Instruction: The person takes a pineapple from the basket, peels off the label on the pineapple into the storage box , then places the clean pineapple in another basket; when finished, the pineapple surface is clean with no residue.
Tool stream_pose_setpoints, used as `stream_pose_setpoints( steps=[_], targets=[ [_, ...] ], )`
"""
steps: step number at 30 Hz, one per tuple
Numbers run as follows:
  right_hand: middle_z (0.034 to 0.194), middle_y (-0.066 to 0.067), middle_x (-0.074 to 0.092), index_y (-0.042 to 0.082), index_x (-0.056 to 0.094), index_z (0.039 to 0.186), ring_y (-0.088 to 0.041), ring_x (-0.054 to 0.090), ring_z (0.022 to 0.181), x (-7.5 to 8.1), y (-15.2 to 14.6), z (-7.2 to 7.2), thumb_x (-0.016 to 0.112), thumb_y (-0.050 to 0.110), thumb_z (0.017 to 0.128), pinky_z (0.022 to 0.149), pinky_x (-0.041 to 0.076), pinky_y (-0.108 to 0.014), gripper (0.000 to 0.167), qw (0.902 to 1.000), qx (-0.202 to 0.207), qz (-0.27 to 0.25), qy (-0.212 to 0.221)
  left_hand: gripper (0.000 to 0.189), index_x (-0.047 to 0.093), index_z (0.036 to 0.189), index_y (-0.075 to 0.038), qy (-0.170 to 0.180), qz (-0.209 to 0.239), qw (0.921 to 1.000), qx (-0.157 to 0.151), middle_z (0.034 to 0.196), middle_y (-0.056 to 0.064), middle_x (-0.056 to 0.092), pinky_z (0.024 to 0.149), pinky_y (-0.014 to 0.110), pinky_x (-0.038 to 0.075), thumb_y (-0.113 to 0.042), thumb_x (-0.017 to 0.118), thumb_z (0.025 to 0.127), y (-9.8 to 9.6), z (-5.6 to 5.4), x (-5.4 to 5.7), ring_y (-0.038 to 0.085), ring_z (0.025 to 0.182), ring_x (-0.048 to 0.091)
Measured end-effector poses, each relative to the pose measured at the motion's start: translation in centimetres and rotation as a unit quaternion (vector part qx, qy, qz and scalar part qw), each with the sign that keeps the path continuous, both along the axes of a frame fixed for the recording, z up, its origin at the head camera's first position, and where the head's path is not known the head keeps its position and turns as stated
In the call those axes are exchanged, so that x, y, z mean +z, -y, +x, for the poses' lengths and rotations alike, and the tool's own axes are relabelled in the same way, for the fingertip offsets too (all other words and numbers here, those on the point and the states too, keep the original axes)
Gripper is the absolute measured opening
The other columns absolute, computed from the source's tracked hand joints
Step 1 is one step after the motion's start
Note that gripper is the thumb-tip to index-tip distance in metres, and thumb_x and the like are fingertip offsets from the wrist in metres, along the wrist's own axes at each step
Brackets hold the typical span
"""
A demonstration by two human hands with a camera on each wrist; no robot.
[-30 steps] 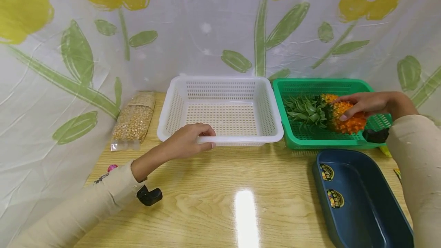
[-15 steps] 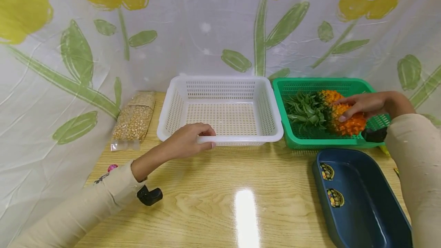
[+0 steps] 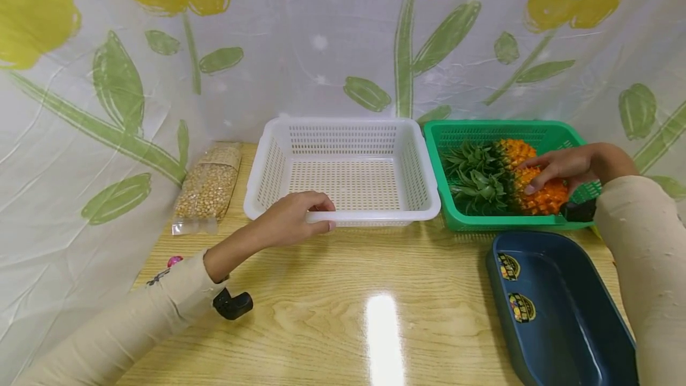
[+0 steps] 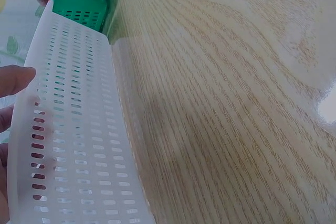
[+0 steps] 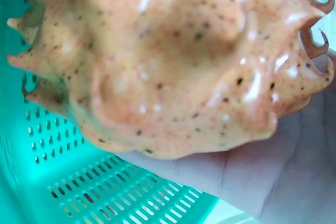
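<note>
In the head view my left hand (image 3: pixel 292 216) grips the front rim of a white slotted basket (image 3: pixel 386 217), thumb outside and fingers over the edge. My right hand (image 3: pixel 581 165) holds an orange pineapple (image 3: pixel 541 203) that lies on its side in a green basket (image 3: pixel 504 223), its leafy crown to the left. Close up in the right wrist view, the spiky skin of this pineapple (image 5: pixel 168 77) rests against the palm side of the hand. Behind it in the same basket is a second pineapple (image 3: pixel 514 151), partly hidden by the hand and the first one.
A deep blue tray (image 3: pixel 557 314) with two round stickers stands in front of the green basket. At the left lies a clear bag of yellow kernels (image 3: pixel 206 189). A small pink ball (image 3: pixel 174 261) sits by the left sleeve. A flower-printed sheet (image 3: pixel 311 46) hangs behind.
The held pineapple has come slightly nearer the front of the green basket, and more of the one behind it shows. My left hand has stayed on the white rim.
</note>
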State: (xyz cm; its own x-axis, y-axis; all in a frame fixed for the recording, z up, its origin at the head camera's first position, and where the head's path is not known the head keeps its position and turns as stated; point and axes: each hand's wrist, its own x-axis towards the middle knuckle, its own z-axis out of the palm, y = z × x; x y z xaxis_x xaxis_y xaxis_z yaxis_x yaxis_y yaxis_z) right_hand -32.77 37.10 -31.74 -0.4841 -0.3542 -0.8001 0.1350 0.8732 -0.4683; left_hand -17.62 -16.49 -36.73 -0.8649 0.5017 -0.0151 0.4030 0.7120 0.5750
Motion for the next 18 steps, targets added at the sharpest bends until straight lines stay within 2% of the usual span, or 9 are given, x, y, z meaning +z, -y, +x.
stream_pose_setpoints(
  steps=[5, 13, 18],
  targets=[
    [0.155, -0.042, -0.017, 0.002, -0.011, 0.159, -0.063, 0.001, 0.142, 0.06, 0.10, -0.04, 0.064, 0.032, 0.098, 0.092, 0.053, -0.054, 0.101, 0.9999, -0.013, 0.000, 0.000, 0.020, 0.069, 0.109, -0.018, 0.001, 0.002, 1.0000, -0.001, 0.109, -0.002, 0.070, 0.090, 0.041, 0.052, -0.032, 0.071, 0.094, -0.04, -0.03, 0.03, 0.018, 0.102, 0.063],
    [0.155, -0.041, -0.018, 0.001, -0.008, 0.159, -0.065, 0.004, 0.141, 0.02, 0.12, -0.07, 0.065, 0.031, 0.098, 0.098, 0.048, -0.063, 0.100, 0.9999, 0.014, 0.009, 0.001, 0.019, 0.069, 0.108, -0.018, 0.001, 0.000, 1.0000, 0.000, 0.108, -0.002, 0.070, 0.090, 0.041, 0.052, -0.032, 0.071, 0.094, -0.05, -0.11, 0.02, 0.018, 0.102, 0.063],
    [0.155, -0.042, -0.015, -0.001, -0.008, 0.159, -0.064, 0.008, 0.141, 0.14, 0.29, -0.02, 0.065, 0.031, 0.097, 0.091, 0.052, -0.053, 0.100, 0.9996, 0.021, 0.016, 0.004, 0.020, 0.069, 0.109, -0.019, 0.005, -0.002, 1.0000, 0.000, 0.109, -0.003, 0.070, 0.090, 0.042, 0.052, -0.033, 0.070, 0.095, -0.05, -0.06, -0.02, 0.019, 0.103, 0.063]
  ],
)
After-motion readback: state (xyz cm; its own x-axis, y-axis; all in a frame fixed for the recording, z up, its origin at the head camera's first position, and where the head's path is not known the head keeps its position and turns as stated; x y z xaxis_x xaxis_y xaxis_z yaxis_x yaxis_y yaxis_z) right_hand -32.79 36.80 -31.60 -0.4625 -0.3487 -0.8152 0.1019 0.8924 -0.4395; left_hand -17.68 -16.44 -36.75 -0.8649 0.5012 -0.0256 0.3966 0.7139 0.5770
